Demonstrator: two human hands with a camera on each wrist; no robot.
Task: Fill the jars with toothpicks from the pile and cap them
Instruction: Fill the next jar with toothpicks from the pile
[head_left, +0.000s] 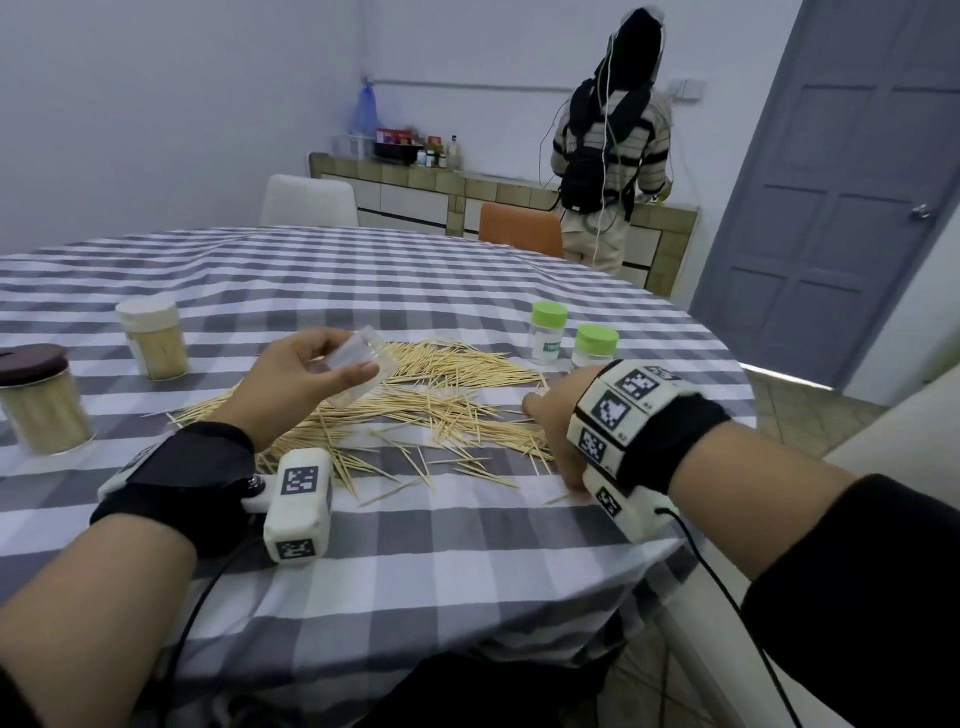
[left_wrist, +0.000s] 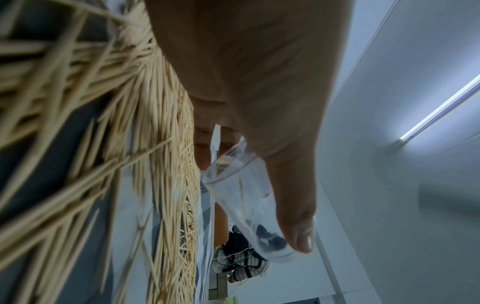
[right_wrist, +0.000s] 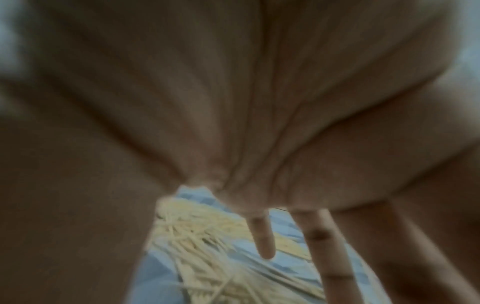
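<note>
Above the toothpick pile (head_left: 415, 400), left hand (head_left: 291, 384) grips clear jar (head_left: 363, 371).

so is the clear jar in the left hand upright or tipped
Tipped: the left hand holds the clear jar on a slant above the toothpick pile, uncapped.

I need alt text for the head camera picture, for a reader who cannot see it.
The left hand holds a clear empty jar tilted above a toothpick pile on a checked tablecloth; the right hand reaches into the pile's edge.
</note>
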